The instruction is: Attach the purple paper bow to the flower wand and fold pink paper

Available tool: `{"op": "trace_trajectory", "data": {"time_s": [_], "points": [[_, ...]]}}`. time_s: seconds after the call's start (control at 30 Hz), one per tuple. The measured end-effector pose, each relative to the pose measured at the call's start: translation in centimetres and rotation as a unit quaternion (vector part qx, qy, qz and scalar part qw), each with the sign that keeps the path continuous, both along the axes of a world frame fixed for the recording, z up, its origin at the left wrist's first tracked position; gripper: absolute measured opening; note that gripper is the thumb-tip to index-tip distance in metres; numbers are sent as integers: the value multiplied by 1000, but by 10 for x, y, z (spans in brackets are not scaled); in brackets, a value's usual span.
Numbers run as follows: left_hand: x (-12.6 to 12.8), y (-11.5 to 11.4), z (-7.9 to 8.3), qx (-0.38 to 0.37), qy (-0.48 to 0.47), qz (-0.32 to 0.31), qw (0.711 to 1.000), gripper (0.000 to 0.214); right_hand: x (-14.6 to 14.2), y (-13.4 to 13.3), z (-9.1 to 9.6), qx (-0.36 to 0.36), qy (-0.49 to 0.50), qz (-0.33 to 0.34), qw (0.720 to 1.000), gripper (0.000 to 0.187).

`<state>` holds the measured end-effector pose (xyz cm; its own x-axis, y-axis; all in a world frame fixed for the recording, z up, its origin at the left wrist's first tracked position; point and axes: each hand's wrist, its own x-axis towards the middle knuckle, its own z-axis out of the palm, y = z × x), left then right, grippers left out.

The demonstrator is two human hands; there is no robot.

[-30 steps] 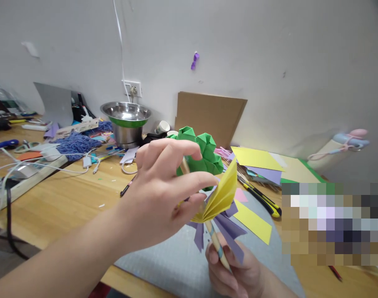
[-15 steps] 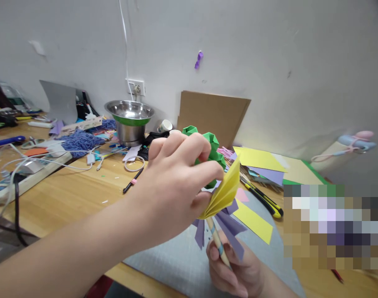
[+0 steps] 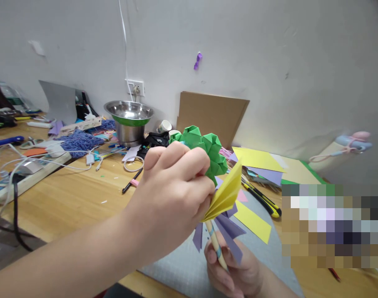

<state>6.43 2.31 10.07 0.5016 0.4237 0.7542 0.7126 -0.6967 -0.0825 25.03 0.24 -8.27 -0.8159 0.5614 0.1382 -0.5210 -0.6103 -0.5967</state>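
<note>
My left hand (image 3: pixel 176 194) is closed at the base of a paper flower with a folded green head (image 3: pixel 212 155). Its fingertips are hidden, so exactly which layer they pinch does not show. A pleated yellow paper piece (image 3: pixel 228 192) fans out beside the knuckles. Purple paper strips (image 3: pixel 230 231) hang below it around the stem. Lower down, my right hand (image 3: pixel 235 267) wraps its fingers around the stem, a cream stick with pale blue stripes (image 3: pixel 216 245). The flower stands tilted above a grey mat (image 3: pixel 173 265).
A yellow-and-black utility knife (image 3: pixel 263 200) lies right of the flower, near yellow paper (image 3: pixel 252 221). Brown cardboard (image 3: pixel 210 118) leans on the wall. Left are a steel bowl (image 3: pixel 128 111), blue crinkled strands (image 3: pixel 82 142), a black pen (image 3: pixel 132 180) and a power strip (image 3: pixel 30 176).
My left hand's fingers have curled in tighter and shifted slightly down and left, exposing more of the green head. My right hand keeps its hold on the stem.
</note>
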Motion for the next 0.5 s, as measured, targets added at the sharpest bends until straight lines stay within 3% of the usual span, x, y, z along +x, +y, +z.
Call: {"op": "trace_trajectory", "data": {"time_s": [0.13,0.33,0.5], "points": [[0,1,-3,4,14,4,1000,22,0,1,1,2,14,1,1000,28],[-2,4,-6,-72,-94,-37,992,17,0,0,4,6,31,-10,999,25],[-6,5,-9,-82,-154,-33,984,14,0,1,6,6,30,-14,999,26]]}}
